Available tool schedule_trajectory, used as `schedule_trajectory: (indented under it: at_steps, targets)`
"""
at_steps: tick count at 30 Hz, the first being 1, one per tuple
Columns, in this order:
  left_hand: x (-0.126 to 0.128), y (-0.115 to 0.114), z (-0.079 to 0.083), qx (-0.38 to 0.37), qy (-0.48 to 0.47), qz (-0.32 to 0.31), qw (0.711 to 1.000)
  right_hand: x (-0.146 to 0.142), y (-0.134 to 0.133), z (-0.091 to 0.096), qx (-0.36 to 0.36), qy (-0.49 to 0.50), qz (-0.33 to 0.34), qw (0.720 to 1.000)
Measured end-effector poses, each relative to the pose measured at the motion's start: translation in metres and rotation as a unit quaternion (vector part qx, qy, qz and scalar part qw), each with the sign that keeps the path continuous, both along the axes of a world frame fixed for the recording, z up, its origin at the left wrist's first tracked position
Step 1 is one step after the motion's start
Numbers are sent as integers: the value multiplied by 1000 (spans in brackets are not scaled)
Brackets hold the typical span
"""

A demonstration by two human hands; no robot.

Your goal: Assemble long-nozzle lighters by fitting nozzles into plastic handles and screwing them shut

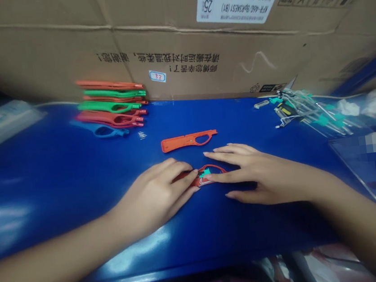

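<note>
A red lighter shell half [197,182] lies on the blue table, largely covered by my fingers. In it sits a small green trigger piece [204,173], with a thin white wire beside it. My left hand [161,185] is closed over the shell's left end, thumb and fingers pressed on it. My right hand [262,171] has its fingers spread over the looped handle end, with one fingertip at the green piece. Just beyond my hands rests an orange lighter shell half [178,143], its inner side up and its handle loop to the right.
Stacked lighter shells [109,107] in several colours lie at the back left, with small screws [141,135] beside them. Metal rods with green parts [320,112] are heaped at the back right. A large cardboard box [169,39] stands along the far edge.
</note>
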State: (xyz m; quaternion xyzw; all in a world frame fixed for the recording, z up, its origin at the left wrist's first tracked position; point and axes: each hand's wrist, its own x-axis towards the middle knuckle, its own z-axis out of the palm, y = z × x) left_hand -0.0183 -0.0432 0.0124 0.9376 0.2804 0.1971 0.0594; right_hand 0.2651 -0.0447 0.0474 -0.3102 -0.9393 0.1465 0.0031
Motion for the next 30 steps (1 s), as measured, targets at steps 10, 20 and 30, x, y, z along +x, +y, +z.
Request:
schedule_trajectory:
  at_steps: [10, 20, 30]
  targets:
    - [3, -3, 7, 52, 58, 0, 997, 0, 1, -2, -2, 25, 4, 1000]
    - [0, 5, 1, 8, 0, -1, 1000, 0, 4, -7, 56, 28, 8, 998]
    - [0, 1, 5, 92, 54, 0, 994, -2, 4, -1, 99, 5, 13, 995]
